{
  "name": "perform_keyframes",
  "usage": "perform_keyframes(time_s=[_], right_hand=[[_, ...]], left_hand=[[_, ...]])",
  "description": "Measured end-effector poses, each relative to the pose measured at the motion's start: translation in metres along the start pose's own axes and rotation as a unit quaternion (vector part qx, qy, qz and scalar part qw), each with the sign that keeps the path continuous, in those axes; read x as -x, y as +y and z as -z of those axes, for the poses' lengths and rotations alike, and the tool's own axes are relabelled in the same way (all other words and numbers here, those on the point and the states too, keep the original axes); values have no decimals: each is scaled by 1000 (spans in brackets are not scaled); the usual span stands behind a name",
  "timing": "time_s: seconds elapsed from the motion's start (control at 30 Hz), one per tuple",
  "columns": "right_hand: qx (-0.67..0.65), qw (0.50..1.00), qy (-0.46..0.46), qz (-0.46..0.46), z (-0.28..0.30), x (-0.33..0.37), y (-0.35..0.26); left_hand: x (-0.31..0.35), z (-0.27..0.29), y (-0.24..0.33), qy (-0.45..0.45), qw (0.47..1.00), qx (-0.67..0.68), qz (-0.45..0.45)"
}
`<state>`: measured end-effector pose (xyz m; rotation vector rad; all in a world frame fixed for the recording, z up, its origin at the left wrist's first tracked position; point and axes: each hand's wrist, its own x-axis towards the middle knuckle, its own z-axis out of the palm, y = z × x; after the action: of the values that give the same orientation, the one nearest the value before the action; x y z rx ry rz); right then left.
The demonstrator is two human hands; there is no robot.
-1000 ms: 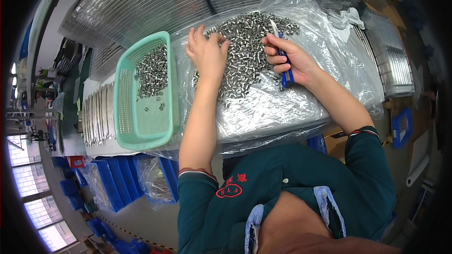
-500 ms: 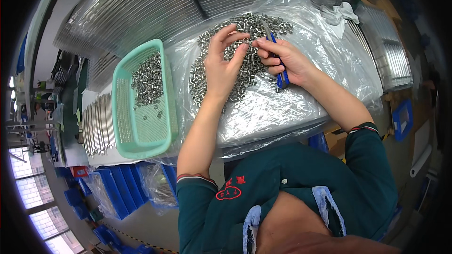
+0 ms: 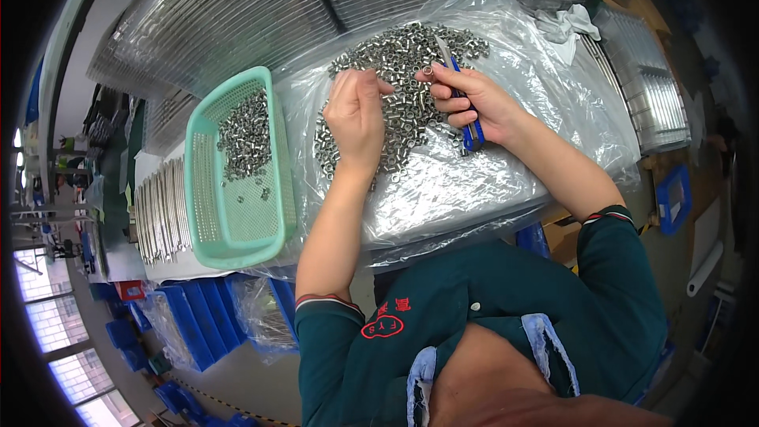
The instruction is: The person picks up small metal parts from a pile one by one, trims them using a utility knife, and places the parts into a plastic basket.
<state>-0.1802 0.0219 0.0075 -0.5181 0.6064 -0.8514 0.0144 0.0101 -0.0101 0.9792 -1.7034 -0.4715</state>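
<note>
My right hand (image 3: 489, 103) is wrapped round a blue utility knife (image 3: 473, 136), its blade pointing away from me. Between the thumb and forefinger of that hand there is also a small metal ring (image 3: 427, 71). My left hand (image 3: 354, 122) hovers over the left side of a pile of small metal rings (image 3: 407, 130), its fingers curled in. What those fingers hold, if anything, is hidden. The pile is spread on clear plastic sheeting (image 3: 427, 205). To the left of it stands a mint-green basket (image 3: 282, 158), partly filled with similar small metal pieces.
Stacked clear plastic trays (image 3: 237, 12) line the back of the table. A white cloth (image 3: 565, 28) lies at the back right, near more trays (image 3: 644, 87). Metal rods (image 3: 162, 213) lie left of the basket. Blue bins (image 3: 202, 320) stand below the table edge.
My left hand has drawn away to the left from the right hand, and its spread fingers have curled in. The right hand stays almost in place with the knife and ring.
</note>
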Motion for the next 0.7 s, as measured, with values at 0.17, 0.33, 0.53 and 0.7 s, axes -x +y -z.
perform_keyframes(time_s=[0.17,0.33,0.53,0.7], right_hand=[[-15,1000,2,-15,0,0,0],[-4,1000,-9,-9,1,1,0],[41,999,19,15,1,0,3],[22,1000,14,17,1,-1,4]], left_hand=[[-12,-17,22,117,993,-8,-8],[-8,-17,22,4,993,-72,-98],[-7,-22,24,-28,990,-71,-117],[-6,-21,24,-34,993,-52,-97]])
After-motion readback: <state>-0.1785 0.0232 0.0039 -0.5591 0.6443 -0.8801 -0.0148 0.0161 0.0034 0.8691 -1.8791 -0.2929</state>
